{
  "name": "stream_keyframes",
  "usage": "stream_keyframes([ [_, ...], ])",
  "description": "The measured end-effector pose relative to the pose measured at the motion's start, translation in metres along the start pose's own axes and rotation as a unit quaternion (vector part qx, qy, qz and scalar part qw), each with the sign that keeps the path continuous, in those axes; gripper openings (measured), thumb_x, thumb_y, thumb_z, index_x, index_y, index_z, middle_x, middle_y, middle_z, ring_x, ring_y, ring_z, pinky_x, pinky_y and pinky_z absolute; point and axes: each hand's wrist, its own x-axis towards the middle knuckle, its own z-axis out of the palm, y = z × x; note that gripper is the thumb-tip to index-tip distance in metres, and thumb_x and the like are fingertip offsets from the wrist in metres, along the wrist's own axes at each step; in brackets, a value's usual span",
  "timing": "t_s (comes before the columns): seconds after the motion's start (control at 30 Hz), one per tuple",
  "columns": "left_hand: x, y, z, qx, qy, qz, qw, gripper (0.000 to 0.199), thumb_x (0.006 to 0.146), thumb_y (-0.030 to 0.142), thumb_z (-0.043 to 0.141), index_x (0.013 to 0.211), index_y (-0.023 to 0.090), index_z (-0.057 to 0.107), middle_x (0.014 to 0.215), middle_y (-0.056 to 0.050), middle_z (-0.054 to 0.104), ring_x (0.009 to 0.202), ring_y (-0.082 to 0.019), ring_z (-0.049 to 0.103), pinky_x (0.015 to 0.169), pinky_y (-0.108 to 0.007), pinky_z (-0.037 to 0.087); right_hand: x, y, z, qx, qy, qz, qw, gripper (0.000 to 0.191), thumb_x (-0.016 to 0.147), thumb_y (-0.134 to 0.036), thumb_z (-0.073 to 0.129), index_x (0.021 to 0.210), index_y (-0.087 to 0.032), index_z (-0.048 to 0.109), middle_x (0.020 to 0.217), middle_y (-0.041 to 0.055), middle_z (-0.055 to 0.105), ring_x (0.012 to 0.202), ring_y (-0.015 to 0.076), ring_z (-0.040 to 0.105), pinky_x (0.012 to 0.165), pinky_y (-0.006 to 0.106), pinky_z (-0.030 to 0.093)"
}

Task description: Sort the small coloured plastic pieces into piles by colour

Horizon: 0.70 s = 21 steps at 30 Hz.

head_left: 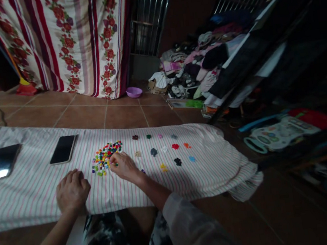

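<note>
A loose pile of tiny multicoloured pieces (101, 156), block-like and too small to make out closely, lies on the striped cloth (100, 195). My right hand (124, 167) reaches into the pile's right side, thumb and fingers pinched together; whatever is between the fingertips is hidden. To the right lie small heaps sorted by colour, among them a red heap (175, 146), a yellow heap (163, 167), a black heap (177, 161) and a light blue heap (192, 159). A purple heap is partly covered by my right wrist. My left hand (72, 190) rests on the cloth left of the pile, fingers curled in.
Two dark phones, one nearer the pile (64, 149) and one farther left (0, 164), lie on the cloth. Beyond are a floral curtain (80, 41), a purple basin (134, 92) and a red broom (26, 89). Heaped clothes (194, 62) fill the back right.
</note>
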Motion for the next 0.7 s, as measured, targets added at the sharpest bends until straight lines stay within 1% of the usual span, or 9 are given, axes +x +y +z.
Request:
stream_keyframes([
  [0.1,0.000,0.001,-0.002,-0.004,-0.012,-0.003,1.000,0.031,0.084,0.027,0.043,0.104,0.017,0.064,0.125,-0.015,0.065,0.121,-0.029,0.056,0.101,-0.046,0.043,-0.004,0.021,-0.017,0.000,0.034,0.017,0.999,0.007,0.086,-0.021,0.060,0.092,-0.024,0.061,0.094,-0.0003,0.071,0.093,0.0185,0.062,0.083,0.028,0.046],
  [0.17,0.000,0.002,-0.003,-0.004,-0.015,-0.003,1.000,0.031,0.082,0.026,0.044,0.104,0.017,0.064,0.124,-0.015,0.065,0.121,-0.030,0.056,0.101,-0.047,0.043,-0.005,0.041,-0.028,0.007,0.063,0.040,0.997,0.009,0.085,-0.019,0.058,0.091,-0.024,0.061,0.092,0.0001,0.070,0.091,0.0177,0.063,0.082,0.028,0.047],
  [0.3,0.000,0.003,-0.003,0.004,-0.017,-0.005,1.000,0.031,0.082,0.025,0.045,0.105,0.018,0.064,0.126,-0.014,0.065,0.121,-0.029,0.056,0.101,-0.047,0.043,-0.005,0.096,-0.056,0.042,0.139,0.121,0.982,0.016,0.080,-0.012,0.054,0.089,-0.021,0.062,0.093,0.0021,0.069,0.079,0.0143,0.065,0.074,0.025,0.049],
  [0.37,0.000,0.002,-0.003,0.008,-0.018,0.001,1.000,0.032,0.084,0.026,0.043,0.106,0.016,0.064,0.126,-0.015,0.065,0.121,-0.029,0.057,0.102,-0.046,0.044,-0.004,0.124,-0.074,0.041,0.171,0.162,0.971,0.016,0.079,-0.012,0.053,0.088,-0.020,0.063,0.088,0.0022,0.069,0.078,0.0147,0.066,0.075,0.025,0.050],
  [0.43,0.000,0.001,-0.003,0.010,-0.020,0.007,1.000,0.033,0.086,0.027,0.041,0.107,0.015,0.064,0.126,-0.015,0.065,0.121,-0.030,0.057,0.101,-0.046,0.045,-0.004,0.150,-0.092,0.021,0.196,0.211,0.957,0.016,0.077,-0.011,0.053,0.086,-0.019,0.064,0.085,0.0029,0.070,0.080,0.0154,0.066,0.079,0.026,0.049],
  [0.5,0.001,0.001,-0.002,0.012,-0.023,0.009,1.000,0.034,0.087,0.028,0.040,0.107,0.015,0.064,0.126,-0.016,0.065,0.119,-0.030,0.058,0.100,-0.047,0.046,-0.004,0.172,-0.109,0.002,0.203,0.266,0.942,0.016,0.077,-0.012,0.054,0.086,-0.018,0.066,0.085,0.0035,0.071,0.081,0.0160,0.067,0.080,0.026,0.049],
  [0.57,0.002,0.000,-0.002,0.016,-0.026,0.010,1.000,0.036,0.087,0.028,0.039,0.108,0.013,0.065,0.126,-0.017,0.065,0.119,-0.031,0.058,0.099,-0.048,0.047,-0.003,0.190,-0.121,-0.013,0.195,0.314,0.929,0.015,0.077,-0.012,0.056,0.086,-0.018,0.066,0.086,0.0042,0.072,0.082,0.0157,0.067,0.080,0.025,0.049],
  [0.63,0.002,0.000,0.000,0.019,-0.029,0.011,0.999,0.038,0.087,0.029,0.038,0.109,0.012,0.065,0.126,-0.017,0.064,0.118,-0.032,0.059,0.099,-0.048,0.047,0.000,0.204,-0.128,-0.027,0.183,0.348,0.919,0.015,0.077,-0.010,0.058,0.086,-0.018,0.067,0.086,0.0040,0.073,0.083,0.0151,0.068,0.080,0.024,0.048],
  [0.7,0.002,0.000,0.001,0.024,-0.031,0.010,0.999,0.039,0.088,0.029,0.038,0.110,0.012,0.065,0.126,-0.017,0.064,0.117,-0.032,0.059,0.098,-0.048,0.047,0.003,0.215,-0.129,-0.036,0.173,0.367,0.913,0.016,0.076,-0.009,0.059,0.086,-0.018,0.067,0.086,0.0036,0.073,0.085,0.0150,0.068,0.081,0.023,0.048],
])
